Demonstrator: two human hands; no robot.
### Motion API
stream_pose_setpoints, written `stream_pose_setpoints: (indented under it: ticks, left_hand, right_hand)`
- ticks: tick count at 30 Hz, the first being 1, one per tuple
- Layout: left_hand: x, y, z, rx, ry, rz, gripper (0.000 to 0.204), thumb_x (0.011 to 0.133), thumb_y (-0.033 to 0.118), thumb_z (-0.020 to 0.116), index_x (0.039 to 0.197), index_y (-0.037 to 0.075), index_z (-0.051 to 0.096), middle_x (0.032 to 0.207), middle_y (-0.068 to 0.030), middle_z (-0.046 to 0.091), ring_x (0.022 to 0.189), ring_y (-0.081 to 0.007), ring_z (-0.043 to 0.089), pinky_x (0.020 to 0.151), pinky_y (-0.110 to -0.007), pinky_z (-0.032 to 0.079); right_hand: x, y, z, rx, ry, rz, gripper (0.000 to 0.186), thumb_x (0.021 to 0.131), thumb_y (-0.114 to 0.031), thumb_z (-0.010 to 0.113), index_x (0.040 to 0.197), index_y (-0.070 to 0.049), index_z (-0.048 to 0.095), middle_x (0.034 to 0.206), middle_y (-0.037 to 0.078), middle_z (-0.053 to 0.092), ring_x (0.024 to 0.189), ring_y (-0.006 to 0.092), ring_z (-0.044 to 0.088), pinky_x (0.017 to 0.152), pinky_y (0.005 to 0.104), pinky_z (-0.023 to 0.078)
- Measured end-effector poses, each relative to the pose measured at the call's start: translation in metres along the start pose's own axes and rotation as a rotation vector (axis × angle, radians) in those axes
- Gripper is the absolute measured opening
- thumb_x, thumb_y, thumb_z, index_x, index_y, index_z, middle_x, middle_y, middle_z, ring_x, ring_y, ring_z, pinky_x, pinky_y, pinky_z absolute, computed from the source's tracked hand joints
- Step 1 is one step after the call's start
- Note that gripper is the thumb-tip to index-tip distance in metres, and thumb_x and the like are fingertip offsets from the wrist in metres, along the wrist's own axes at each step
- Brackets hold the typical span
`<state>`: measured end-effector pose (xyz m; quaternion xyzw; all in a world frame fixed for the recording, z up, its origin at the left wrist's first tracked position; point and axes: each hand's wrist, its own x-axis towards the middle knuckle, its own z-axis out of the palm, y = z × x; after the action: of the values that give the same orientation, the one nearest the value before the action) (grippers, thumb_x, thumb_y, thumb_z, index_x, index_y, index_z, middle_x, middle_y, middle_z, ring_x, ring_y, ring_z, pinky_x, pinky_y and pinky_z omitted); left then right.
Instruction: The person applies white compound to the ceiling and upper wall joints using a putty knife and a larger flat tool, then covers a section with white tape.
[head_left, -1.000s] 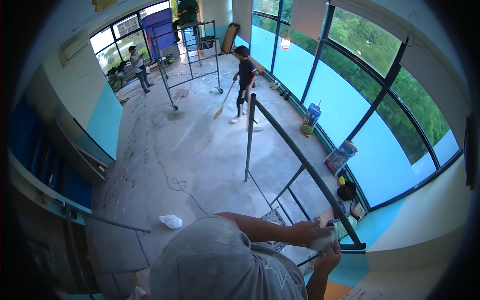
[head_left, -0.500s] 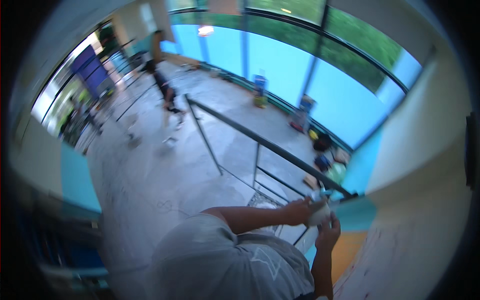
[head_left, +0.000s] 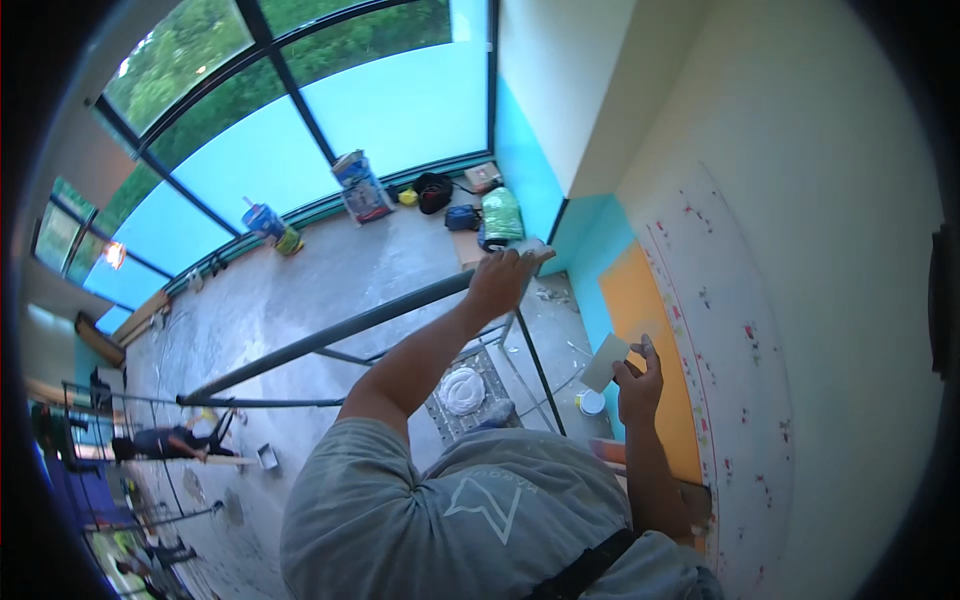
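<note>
My right hand (head_left: 640,380) pinches a pale, flat, rectangular plate (head_left: 605,362) between thumb and fingers, close to the orange wall panel (head_left: 650,330). My left hand (head_left: 503,282) is at the right end of the dark metal rail (head_left: 340,325), its fingers closed. Something pale (head_left: 532,245) shows past those fingers, too blurred to name. To the right of my right hand, the cream wall (head_left: 830,200) bears a long whitish patch (head_left: 745,420) with red and dark marks.
Below is a perforated metal platform (head_left: 438,418) with a round white thing (head_left: 462,391) on it. A white tub (head_left: 591,403) stands lower down. Bags (head_left: 362,188) and a green bundle (head_left: 501,215) lie along the windows. Another person (head_left: 165,443) is at the far left.
My view has swung right toward the wall. My hands, together at a pale object before, are now apart: the left at the rail, the right with the flat plate near the wall.
</note>
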<state>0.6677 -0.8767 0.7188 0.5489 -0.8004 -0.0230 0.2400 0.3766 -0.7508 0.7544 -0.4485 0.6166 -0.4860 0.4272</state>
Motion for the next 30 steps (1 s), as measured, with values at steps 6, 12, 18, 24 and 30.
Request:
stream_pose_setpoints:
  ticks: [6,12,18,24,30]
  left_hand:
    - [0.037,-0.037,0.085,0.126,0.05,0.177,0.027,0.084,0.012,0.059,0.11,0.013,0.063,0.103,-0.009,0.058,0.1,-0.0287,0.058,0.084,-0.046,0.045]
    - [0.036,-0.046,0.114,0.139,-0.001,0.123,0.031,0.084,0.013,0.06,0.115,0.014,0.062,0.109,-0.0081,0.058,0.104,-0.0294,0.057,0.084,-0.049,0.044]
    - [0.038,-0.052,0.113,0.184,0.006,0.134,0.028,0.086,0.018,0.06,0.114,0.015,0.064,0.111,-0.0075,0.059,0.105,-0.0285,0.056,0.083,-0.048,0.042]
    - [0.043,-0.054,0.108,0.192,-0.02,0.098,0.028,0.088,0.02,0.06,0.115,0.015,0.064,0.112,-0.0077,0.059,0.107,-0.029,0.056,0.083,-0.049,0.042]
    - [0.041,-0.057,0.101,0.152,-0.04,0.075,0.03,0.089,0.022,0.061,0.117,0.015,0.064,0.119,-0.0098,0.058,0.113,-0.0302,0.054,0.09,-0.051,0.04]
  right_hand:
    - [-0.021,0.022,-0.033,-0.028,0.193,0.061,0.069,0.082,0.004,0.066,0.145,0.006,0.038,0.126,0.013,0.052,0.103,0.0237,0.067,0.083,0.0294,0.059]
    - [-0.036,0.029,-0.044,-0.017,0.325,0.139,0.068,0.083,0.005,0.065,0.146,0.005,0.038,0.124,0.011,0.052,0.1,0.0223,0.067,0.078,0.0281,0.058]
    - [-0.039,0.026,-0.035,0.052,0.312,0.154,0.066,0.082,0.005,0.064,0.144,0.005,0.041,0.122,0.01,0.051,0.102,0.0237,0.065,0.075,0.0297,0.061]
    - [-0.028,0.02,-0.023,-0.013,0.243,0.137,0.068,0.083,0.003,0.067,0.145,0.006,0.038,0.125,0.012,0.051,0.101,0.0209,0.065,0.081,0.0294,0.058]
    - [-0.021,0.018,-0.013,0.039,0.207,0.09,0.069,0.082,0.003,0.068,0.145,0.006,0.039,0.125,0.013,0.051,0.1,0.02,0.065,0.082,0.0285,0.058]
